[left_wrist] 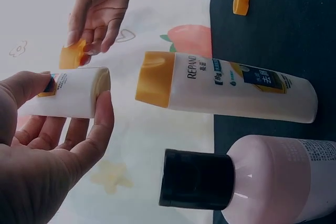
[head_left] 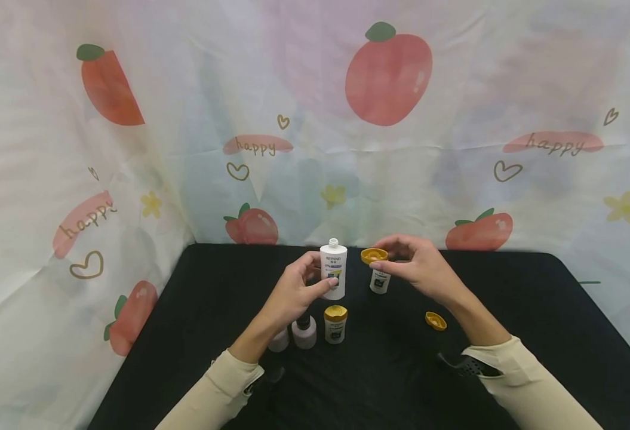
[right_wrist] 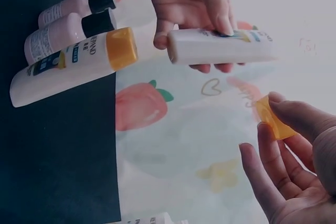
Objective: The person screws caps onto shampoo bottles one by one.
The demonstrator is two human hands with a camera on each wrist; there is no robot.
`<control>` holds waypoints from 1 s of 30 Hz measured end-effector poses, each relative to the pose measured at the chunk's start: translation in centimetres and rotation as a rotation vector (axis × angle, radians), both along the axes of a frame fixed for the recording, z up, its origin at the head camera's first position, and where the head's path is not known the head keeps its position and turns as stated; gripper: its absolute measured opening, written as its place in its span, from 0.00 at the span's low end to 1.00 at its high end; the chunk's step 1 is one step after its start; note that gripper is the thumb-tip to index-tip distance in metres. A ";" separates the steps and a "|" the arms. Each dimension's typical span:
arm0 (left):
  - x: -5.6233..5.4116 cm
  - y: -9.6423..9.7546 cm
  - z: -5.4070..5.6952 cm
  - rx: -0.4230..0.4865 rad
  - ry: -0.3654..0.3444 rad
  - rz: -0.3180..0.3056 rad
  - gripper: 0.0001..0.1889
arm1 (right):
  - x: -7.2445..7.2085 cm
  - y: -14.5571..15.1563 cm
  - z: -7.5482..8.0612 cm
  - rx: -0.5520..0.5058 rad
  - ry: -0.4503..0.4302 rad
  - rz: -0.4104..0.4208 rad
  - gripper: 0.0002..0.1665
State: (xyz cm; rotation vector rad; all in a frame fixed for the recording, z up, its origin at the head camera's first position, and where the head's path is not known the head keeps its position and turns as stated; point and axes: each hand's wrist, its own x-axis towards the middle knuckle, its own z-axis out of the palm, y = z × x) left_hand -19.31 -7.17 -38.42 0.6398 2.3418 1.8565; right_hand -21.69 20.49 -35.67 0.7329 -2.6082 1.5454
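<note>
My left hand [head_left: 300, 285] grips a white shampoo bottle [head_left: 334, 263] around its body, thumb on the front label; its narrow neck is bare. In the left wrist view the bottle lies across the fingers, held up off the table. My right hand [head_left: 421, 267] pinches a yellow cap [head_left: 374, 256] between thumb and fingers, a short way right of that bottle's neck. Below the cap in the head view stands another white bottle [head_left: 380, 283], its top hidden by the cap. A third white bottle [head_left: 335, 327], with a yellow cap on, stands nearer me.
A loose yellow cap [head_left: 435, 321] lies on the black tabletop [head_left: 379, 382] below the right wrist. Two pink bottles with black caps, one of them a pink bottle [head_left: 304, 334] beside the capped white one, stand under my left forearm. A printed cloth [head_left: 315, 107] hangs behind the table.
</note>
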 end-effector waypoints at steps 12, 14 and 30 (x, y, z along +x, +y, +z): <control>-0.1 0.3 0.1 -0.089 0.050 0.004 0.22 | -0.1 -0.6 0.5 -0.008 0.051 0.059 0.19; -0.1 0.4 0.2 -0.096 0.052 0.007 0.22 | -0.1 -0.7 0.5 -0.017 0.056 0.073 0.20; -0.2 0.4 0.1 -0.137 0.067 -0.004 0.22 | -0.1 -1.2 0.8 -0.098 0.014 0.121 0.18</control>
